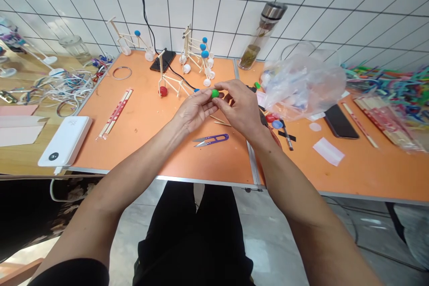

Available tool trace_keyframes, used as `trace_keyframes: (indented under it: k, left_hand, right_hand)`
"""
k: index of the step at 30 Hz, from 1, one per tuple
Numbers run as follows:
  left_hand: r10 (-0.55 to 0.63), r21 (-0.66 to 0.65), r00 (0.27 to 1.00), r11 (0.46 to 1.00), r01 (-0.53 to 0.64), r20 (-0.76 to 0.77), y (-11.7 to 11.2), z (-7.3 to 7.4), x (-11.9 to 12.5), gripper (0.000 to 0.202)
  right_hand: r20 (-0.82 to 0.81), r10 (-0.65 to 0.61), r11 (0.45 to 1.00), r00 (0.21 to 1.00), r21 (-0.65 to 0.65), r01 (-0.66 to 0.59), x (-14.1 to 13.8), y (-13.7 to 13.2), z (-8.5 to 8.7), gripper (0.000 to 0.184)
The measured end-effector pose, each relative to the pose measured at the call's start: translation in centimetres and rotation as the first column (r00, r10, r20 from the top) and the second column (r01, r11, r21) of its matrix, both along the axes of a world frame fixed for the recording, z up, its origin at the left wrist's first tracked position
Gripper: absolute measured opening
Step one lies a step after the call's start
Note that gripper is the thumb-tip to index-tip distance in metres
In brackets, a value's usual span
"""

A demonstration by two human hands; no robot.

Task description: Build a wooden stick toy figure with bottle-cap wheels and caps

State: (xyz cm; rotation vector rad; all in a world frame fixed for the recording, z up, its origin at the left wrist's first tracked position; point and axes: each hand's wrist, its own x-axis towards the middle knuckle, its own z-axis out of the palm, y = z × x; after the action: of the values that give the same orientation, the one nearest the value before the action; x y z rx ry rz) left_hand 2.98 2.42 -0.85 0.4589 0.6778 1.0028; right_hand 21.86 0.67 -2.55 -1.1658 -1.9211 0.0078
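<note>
A small green ball, apparently soft clay, sits between the fingertips of both hands above the orange table. My left hand, palm partly up, pinches it from the left. Thumb and fingers of my right hand close on it from the right and partly hide it. Just behind the hands stands a little stick model with a red ball. Purple-handled thread snips lie in front of the hands, and thin wooden sticks show partly beneath them.
More stick models with blue balls stand near the tiled wall, beside a black phone. A glass bottle and a plastic bag are behind right. Wrapped chopsticks and a white power bank lie left. Another phone lies right.
</note>
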Motion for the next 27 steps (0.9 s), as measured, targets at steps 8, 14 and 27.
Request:
trace_keyframes:
  k: [8,14,27]
  left_hand:
    - [0.001,-0.092,1.0,0.996,0.001,0.025,0.1,0.2,0.0,0.02]
    - [-0.068,-0.102,0.991,0.992,0.08,0.113,0.3,0.6,-0.2,0.045]
    - [-0.058,-0.094,0.998,0.994,0.054,-0.036,-0.3,0.2,0.3,0.019]
  right_hand:
    - [0.03,0.01,0.999,1.0,-0.041,-0.009,-0.7,-0.7,0.4,0.032]
    - [0.063,0.013,0.998,0.998,-0.065,-0.009,-1.4,-1.4,0.5,0.035]
    - [0.142,-0.126,0.992,0.982,0.008,0.127,-0.7,-1.1,0.5,0.03]
